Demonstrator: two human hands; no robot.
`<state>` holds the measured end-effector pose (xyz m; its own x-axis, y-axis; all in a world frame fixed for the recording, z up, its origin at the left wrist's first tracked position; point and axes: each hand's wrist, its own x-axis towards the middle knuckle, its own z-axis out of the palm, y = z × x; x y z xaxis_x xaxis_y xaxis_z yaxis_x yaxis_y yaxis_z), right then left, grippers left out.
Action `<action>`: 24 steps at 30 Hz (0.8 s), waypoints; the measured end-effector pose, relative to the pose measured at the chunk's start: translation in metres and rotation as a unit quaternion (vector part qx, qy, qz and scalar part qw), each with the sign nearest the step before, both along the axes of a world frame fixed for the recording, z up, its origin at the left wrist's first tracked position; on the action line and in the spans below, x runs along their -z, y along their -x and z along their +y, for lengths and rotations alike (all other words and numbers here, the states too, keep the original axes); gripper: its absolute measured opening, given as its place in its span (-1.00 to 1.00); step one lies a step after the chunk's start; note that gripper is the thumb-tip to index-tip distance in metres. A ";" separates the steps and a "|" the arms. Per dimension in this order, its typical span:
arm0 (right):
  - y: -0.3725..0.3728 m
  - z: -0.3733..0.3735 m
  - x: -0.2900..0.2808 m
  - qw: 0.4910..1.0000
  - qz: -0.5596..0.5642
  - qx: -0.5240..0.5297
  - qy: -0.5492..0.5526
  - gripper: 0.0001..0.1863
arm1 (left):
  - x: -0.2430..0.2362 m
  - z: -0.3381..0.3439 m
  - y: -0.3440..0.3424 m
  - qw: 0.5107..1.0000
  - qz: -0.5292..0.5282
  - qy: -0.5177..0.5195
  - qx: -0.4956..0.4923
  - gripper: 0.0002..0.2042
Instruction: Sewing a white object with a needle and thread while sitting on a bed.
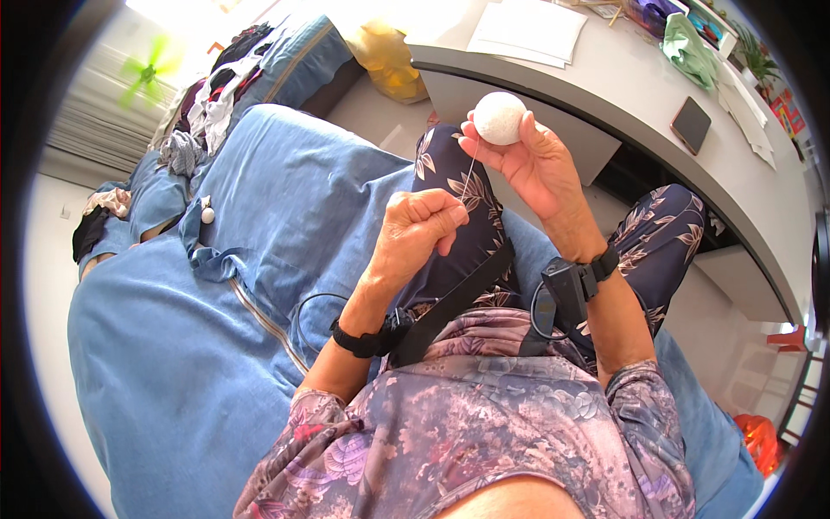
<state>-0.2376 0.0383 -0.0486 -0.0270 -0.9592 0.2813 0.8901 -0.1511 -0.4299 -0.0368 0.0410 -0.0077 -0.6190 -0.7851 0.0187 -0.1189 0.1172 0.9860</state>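
Looking down from the head view, you hold the white ball (499, 118) up between the thumb and fingers of your right hand (540, 169), above your lap and just short of the desk (640, 73). Your left hand (424, 223) is curled closed, apparently pinching the thin thread (468, 177), which runs nearly straight up toward the ball and the right fingertips. Where it meets the ball is too fine to tell.

To draw the thread well, I'd pull steadily along its own line, never with a jerk, and brace the ball lightly so it neither slips nor dents. Leave the fingertips clear of the thread's path and mind the loose cable (316, 298) by your left wrist.

As for writing, none shows on the ball. The sheets of paper (526, 33) on the desk look blank, washed out by glare, and the phone (692, 125) has a dark face with nothing legible.
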 end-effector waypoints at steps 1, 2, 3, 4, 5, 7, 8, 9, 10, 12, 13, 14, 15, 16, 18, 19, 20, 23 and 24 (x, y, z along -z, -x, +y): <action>0.002 0.000 0.001 1.000 0.000 0.002 -0.001 -0.50 | -0.002 0.001 0.002 1.000 -0.006 0.018 0.014 -0.85; 0.003 -0.001 0.000 0.999 0.027 0.024 -0.029 -0.53 | -0.005 0.002 0.002 0.999 -0.020 0.029 0.016 -0.85; 0.004 -0.001 -0.001 0.996 0.054 0.046 -0.057 -0.56 | -0.010 0.003 0.003 0.999 -0.019 0.029 0.017 -0.85; 0.004 0.001 -0.002 0.996 0.054 0.047 -0.057 -0.56 | -0.017 0.003 0.005 0.998 -0.026 0.052 0.018 -0.85; 0.004 0.004 -0.007 0.976 0.190 0.086 -0.063 -0.56 | -0.024 0.002 0.006 0.996 -0.033 0.076 0.019 -0.85; -0.002 0.008 -0.011 0.928 0.349 0.116 -0.069 -0.47 | -0.035 -0.002 0.009 0.995 -0.020 0.093 0.004 -0.85; -0.004 0.010 -0.012 0.927 0.362 0.077 -0.063 -0.47 | -0.042 -0.005 0.008 0.996 -0.008 0.088 -0.012 -0.86; -0.006 0.012 -0.013 0.925 0.374 0.038 -0.056 -0.46 | -0.045 -0.010 0.008 0.996 0.005 0.083 -0.027 -0.86; -0.010 0.012 -0.008 0.917 0.396 0.038 -0.037 -0.46 | -0.047 -0.015 0.008 0.995 0.016 0.087 -0.041 -0.86; -0.011 0.014 -0.005 0.892 0.452 0.006 -0.010 -0.45 | -0.049 -0.025 0.009 0.995 0.010 0.084 -0.059 -0.87; -0.012 0.015 -0.004 0.882 0.471 -0.009 0.009 -0.45 | -0.051 -0.030 0.010 0.994 0.005 0.080 -0.077 -0.87; -0.013 0.017 -0.010 0.880 0.474 -0.031 0.019 -0.47 | -0.048 -0.034 0.009 0.992 0.007 0.086 -0.087 -0.87; -0.016 0.017 -0.010 0.888 0.456 -0.053 0.029 -0.44 | -0.044 -0.038 0.008 0.992 0.007 0.088 -0.087 -0.87; -0.016 0.018 -0.013 0.896 0.436 -0.074 0.024 -0.41 | -0.040 -0.042 0.007 0.991 -0.004 0.091 -0.098 -0.87; -0.012 0.019 -0.016 0.904 0.416 -0.094 0.016 -0.38 | -0.030 -0.048 0.008 0.990 -0.026 0.082 -0.112 -0.86; -0.010 0.019 -0.016 0.916 0.392 -0.077 0.028 -0.36 | -0.023 -0.049 0.009 0.990 -0.026 0.083 -0.111 -0.86; -0.008 0.019 -0.017 0.928 0.367 -0.060 0.040 -0.35 | -0.018 -0.049 0.009 0.993 -0.001 0.042 -0.108 -0.86; -0.004 0.020 -0.023 0.954 0.282 -0.094 0.031 -0.35 | -0.011 -0.045 0.009 0.995 0.036 -0.010 -0.087 -0.86; -0.002 0.019 -0.025 0.954 0.282 -0.095 0.032 -0.35 | -0.009 -0.043 0.010 0.992 0.062 -0.048 -0.094 -0.86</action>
<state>-0.2353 0.0576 -0.0233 0.3180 -0.9124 0.2576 0.5346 -0.0518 -0.8435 -0.0471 -0.0018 0.0010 -0.4595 -0.8882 0.0059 -0.0060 0.0098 0.9999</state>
